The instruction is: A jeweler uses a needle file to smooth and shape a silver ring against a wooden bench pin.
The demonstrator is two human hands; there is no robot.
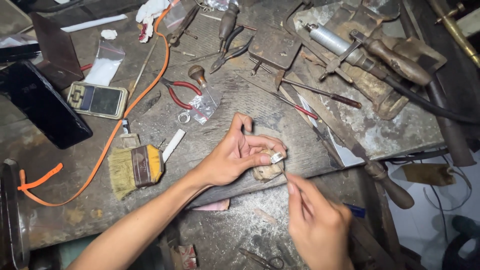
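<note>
Right hand: right hand (317,227), lowest in the view, fingers pinched together on a thin metal tool (286,178); the tip of the tool points up toward the ring.
Scissors: small scissors (262,260) lie at the bottom edge, just left of the right hand.
Left hand: left hand (235,155) closed around a pale lump (266,171), thumb and forefinger clamped on a small silver ring (276,157) at the top of the lump.
Ring location: near the front edge of the wooden surface (240,95), between the 2 hands, touching the left fingertips.
Brush: flat brush (135,169) with pale bristles lies left of the left forearm; a short white stick (173,145) lies just beside it.
Strap: orange strap (107,150) runs from the left edge up across the surface.
Mid surface: red-handled pliers (180,95), a second small ring (184,118) and a clear plastic bag (202,107) lie above the left hand.
Scale: pocket scale (97,100) sits left of the pliers; a black flat case (42,107) is further left.
Far surface: dark pliers (229,45) at top centre; a torch with a metal cylinder (332,41) and a wooden-handled tool (395,60) at top right.
</note>
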